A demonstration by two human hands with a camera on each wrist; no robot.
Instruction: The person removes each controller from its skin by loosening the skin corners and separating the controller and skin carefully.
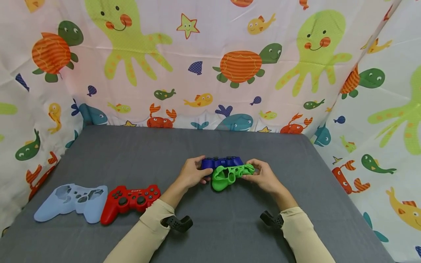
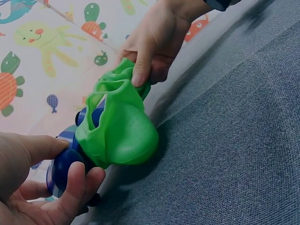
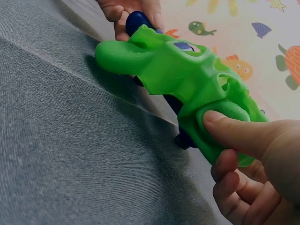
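In the head view, my left hand (image 1: 192,172) grips one end of a dark blue game controller (image 1: 225,160). The left wrist view has thumb and fingers curled round the controller's grip (image 2: 63,171). A bright green silicone controller cover (image 1: 227,177) hangs in front of the blue controller, soft and creased. My right hand (image 1: 265,178) pinches its right end, the thumb pressing into the green surface in the right wrist view. Much of the blue controller lies hidden behind the green cover (image 3: 164,72). Both are held just above the table.
At the left of the grey cloth-covered table (image 1: 230,233) lies a light blue controller cover (image 1: 67,204). Beside it, nearly touching, is a red controller (image 1: 129,201). A patterned sea-animal curtain (image 1: 204,44) rises at the back and sides. Each wrist bears a black camera mount (image 1: 179,223).
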